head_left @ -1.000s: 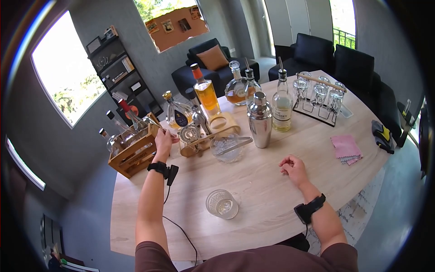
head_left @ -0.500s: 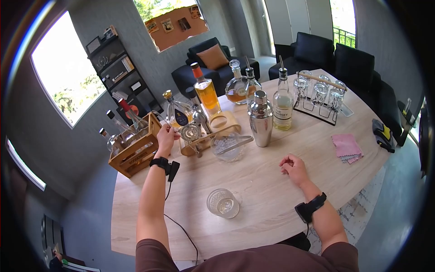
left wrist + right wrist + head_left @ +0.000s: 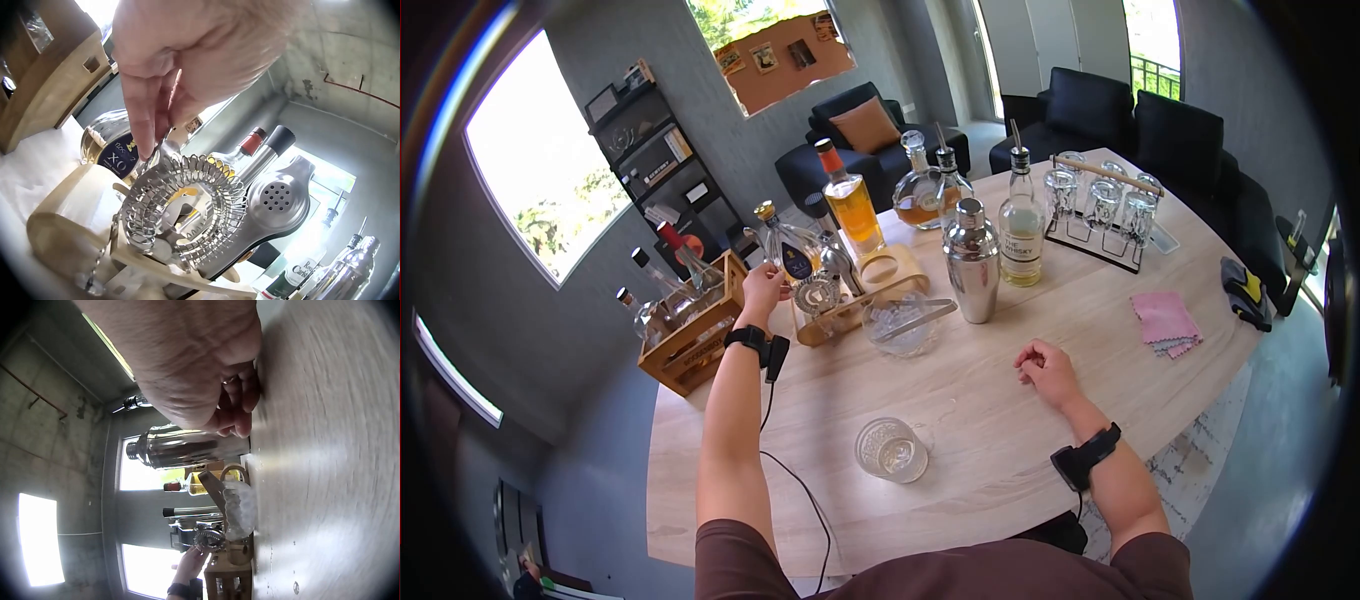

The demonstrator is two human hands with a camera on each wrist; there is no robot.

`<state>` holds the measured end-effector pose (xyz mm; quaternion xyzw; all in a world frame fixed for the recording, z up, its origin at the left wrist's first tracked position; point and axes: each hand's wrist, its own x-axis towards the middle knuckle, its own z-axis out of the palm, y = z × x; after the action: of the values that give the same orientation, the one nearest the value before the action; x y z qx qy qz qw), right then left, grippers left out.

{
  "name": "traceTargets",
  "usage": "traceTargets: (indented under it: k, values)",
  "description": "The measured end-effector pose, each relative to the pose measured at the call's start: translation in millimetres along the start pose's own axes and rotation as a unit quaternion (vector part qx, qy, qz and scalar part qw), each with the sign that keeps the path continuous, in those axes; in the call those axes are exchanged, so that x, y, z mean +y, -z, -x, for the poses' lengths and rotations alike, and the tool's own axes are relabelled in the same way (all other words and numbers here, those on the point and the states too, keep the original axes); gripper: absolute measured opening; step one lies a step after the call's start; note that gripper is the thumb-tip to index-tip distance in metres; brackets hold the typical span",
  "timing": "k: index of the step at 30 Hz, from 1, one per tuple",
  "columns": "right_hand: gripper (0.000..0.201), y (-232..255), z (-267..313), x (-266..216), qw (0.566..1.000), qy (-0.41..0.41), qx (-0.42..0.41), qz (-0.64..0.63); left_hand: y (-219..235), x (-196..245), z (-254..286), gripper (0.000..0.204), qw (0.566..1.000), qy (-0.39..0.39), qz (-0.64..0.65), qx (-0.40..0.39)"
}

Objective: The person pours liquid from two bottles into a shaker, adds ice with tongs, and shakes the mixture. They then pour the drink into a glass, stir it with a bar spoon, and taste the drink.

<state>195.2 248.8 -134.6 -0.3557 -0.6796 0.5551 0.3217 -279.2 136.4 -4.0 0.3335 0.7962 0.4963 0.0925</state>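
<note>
In the left wrist view, my left hand (image 3: 200, 56) pinches a thin metal piece at the top edge of the coiled-spring strainer (image 3: 147, 228). The strainer stands at the wooden stand (image 3: 69, 234), beside a metal citrus press (image 3: 275, 200). From the head view, the left hand (image 3: 764, 290) is between the wooden crate (image 3: 690, 350) and the XO bottle (image 3: 796, 262). My right hand (image 3: 1048, 372) rests on the table with loosely curled fingers, holding nothing; the right wrist view also shows this hand (image 3: 206, 381) near the shaker (image 3: 187, 447).
A clear glass (image 3: 891, 450) stands near the front of the table (image 3: 990, 450). An ice bowl (image 3: 897, 335) with tongs, a steel shaker (image 3: 972, 270) and several bottles stand behind it. To the right are a glass rack (image 3: 1092, 245), a pink cloth (image 3: 1165, 322) and a grey-yellow item (image 3: 1246, 295).
From beside the crate, my left hand has moved slightly away from it, toward the strainer and the XO bottle. The right hand has stayed on the table. The head view has shifted slightly.
</note>
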Motion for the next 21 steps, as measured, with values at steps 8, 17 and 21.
traceTargets:
  k: [8, 17, 21]
  values:
    - [0.008, -0.6, 1.5, -3.0, 0.999, -0.001, -0.002, 0.035, -1.0, -0.9, -0.1, 0.009, 1.000, -0.003, 0.027, -0.003]
    - [0.009, -1.8, 3.3, -8.3, 0.998, 0.005, -0.008, 0.063, 6.9, -4.1, 3.1, 0.012, 0.989, -0.012, 0.147, -0.016]
    - [0.009, -2.1, 4.1, -9.3, 0.997, 0.006, -0.006, 0.073, 12.2, -5.1, 2.6, 0.017, 0.991, -0.022, 0.122, -0.044]
